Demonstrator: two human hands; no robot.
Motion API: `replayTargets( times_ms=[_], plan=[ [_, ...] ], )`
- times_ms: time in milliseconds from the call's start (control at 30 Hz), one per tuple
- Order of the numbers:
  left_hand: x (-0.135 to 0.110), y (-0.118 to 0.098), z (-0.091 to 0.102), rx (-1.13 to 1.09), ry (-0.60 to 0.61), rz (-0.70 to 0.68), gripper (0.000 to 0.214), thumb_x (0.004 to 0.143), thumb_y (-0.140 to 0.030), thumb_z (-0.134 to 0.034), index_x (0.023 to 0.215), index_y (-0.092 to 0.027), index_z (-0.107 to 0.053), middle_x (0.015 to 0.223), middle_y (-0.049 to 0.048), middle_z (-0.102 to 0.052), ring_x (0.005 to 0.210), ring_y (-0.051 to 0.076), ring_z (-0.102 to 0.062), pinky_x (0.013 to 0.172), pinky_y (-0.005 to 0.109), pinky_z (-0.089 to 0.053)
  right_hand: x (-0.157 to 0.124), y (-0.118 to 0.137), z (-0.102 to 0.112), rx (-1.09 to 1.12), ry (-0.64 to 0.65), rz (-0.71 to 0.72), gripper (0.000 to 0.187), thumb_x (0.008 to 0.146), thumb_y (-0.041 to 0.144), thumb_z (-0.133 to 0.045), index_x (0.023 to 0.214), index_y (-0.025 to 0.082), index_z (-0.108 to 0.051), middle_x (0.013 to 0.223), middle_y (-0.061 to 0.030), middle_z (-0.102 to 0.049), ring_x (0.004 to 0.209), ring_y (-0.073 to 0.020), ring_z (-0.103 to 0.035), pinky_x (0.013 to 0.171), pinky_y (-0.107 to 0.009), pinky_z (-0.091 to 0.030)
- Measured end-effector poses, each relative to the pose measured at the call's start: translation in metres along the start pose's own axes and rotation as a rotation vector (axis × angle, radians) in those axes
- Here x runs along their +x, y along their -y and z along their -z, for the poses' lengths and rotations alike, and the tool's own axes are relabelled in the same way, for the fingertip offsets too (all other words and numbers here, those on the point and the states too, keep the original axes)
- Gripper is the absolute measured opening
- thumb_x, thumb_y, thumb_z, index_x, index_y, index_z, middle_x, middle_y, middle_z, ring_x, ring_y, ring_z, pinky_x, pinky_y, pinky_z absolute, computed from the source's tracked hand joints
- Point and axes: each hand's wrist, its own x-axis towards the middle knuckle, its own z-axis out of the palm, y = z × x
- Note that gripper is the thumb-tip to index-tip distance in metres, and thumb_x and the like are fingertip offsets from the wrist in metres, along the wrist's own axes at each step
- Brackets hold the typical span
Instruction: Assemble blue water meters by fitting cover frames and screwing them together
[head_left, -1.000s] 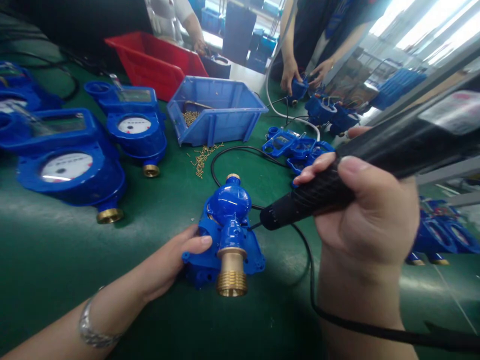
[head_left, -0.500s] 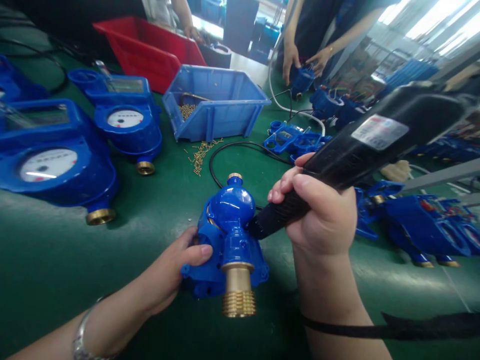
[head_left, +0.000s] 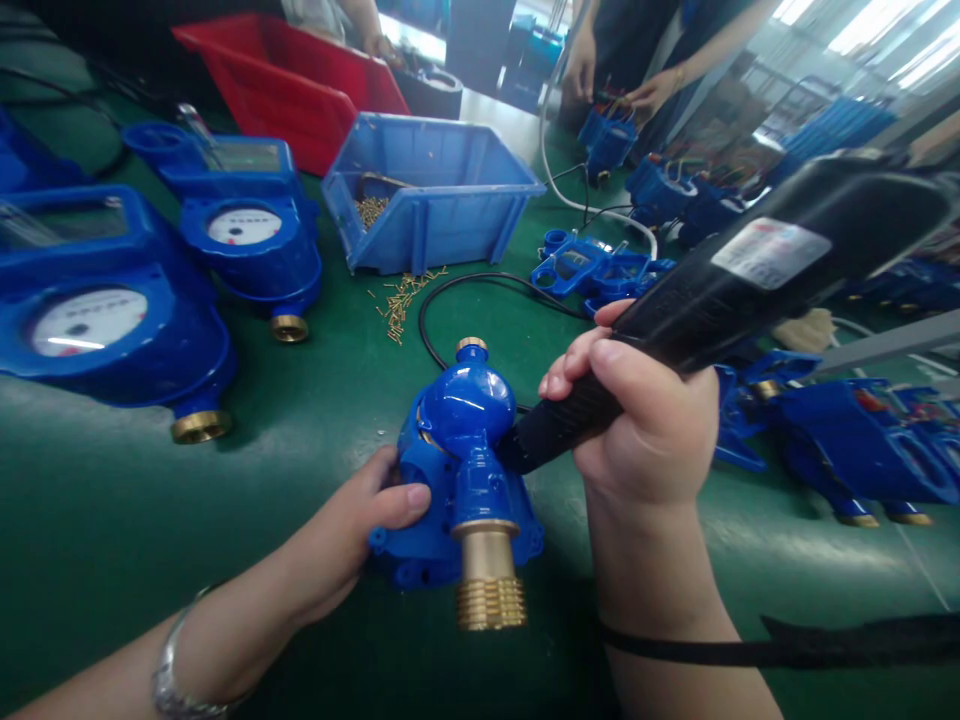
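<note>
A blue water meter body (head_left: 461, 450) lies face down on the green mat (head_left: 112, 500), its brass threaded end (head_left: 489, 585) pointing toward me. My left hand (head_left: 349, 535) grips its left side, thumb on the housing. My right hand (head_left: 645, 420) is closed around a black electric screwdriver (head_left: 720, 295), whose tip presses against the meter's right side. The screwdriver's black cable (head_left: 787, 645) runs off to the right under my wrist.
Two assembled blue meters (head_left: 105, 320) (head_left: 247, 235) lie at the left. A blue bin (head_left: 431, 195) holds small brass screws, with several spilled in front (head_left: 401, 300). A red bin (head_left: 285, 85) stands behind. Blue parts (head_left: 592, 270) and meters (head_left: 840, 435) lie right. Other people's hands (head_left: 652, 95) work at the far edge.
My right hand brought the screwdriver down and left until its tip met the meter's side. My left hand kept hold of the meter, which shifted slightly.
</note>
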Motion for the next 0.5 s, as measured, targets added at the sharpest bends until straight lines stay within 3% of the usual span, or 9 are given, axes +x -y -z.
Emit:
replayTargets(
  times_ms=[167, 300, 500],
  plan=[
    [0.001, -0.002, 0.001, 0.095, 0.012, -0.018, 0.071, 0.065, -0.047, -0.069, 0.122, -0.013, -0.044, 0.117, 0.0164, -0.063, 0.104, 0.035, -0.06, 0.091, 0.046, -0.045, 0.002, 0.001, 0.001, 0.016, 0.012, -0.017, 0.022, 0.063, 0.013, -0.062, 0.085, 0.017, -0.06, 0.051, 0.0059, -0.059, 0.042, -0.0115, -0.055, 0.045, -0.025, -0.045],
    [0.001, -0.002, 0.001, 0.107, 0.028, -0.045, 0.066, 0.068, -0.046, -0.065, 0.122, -0.012, -0.046, 0.117, 0.0168, -0.063, 0.103, 0.036, -0.06, 0.092, 0.049, -0.044, 0.006, 0.02, 0.001, 0.022, 0.1, -0.028, 0.027, 0.058, 0.013, -0.063, 0.085, 0.018, -0.061, 0.052, 0.0053, -0.06, 0.043, -0.0136, -0.056, 0.047, -0.028, -0.046],
    [-0.002, 0.001, 0.001, 0.134, 0.04, -0.057, 0.064, 0.069, -0.047, -0.065, 0.119, -0.011, -0.051, 0.112, 0.0174, -0.065, 0.101, 0.036, -0.062, 0.091, 0.049, -0.045, -0.007, 0.081, 0.007, -0.149, -0.137, 0.257, 0.017, 0.062, 0.019, -0.051, 0.068, 0.021, -0.067, 0.053, 0.0025, -0.053, 0.047, -0.0131, -0.051, 0.044, -0.029, -0.04]
  ],
)
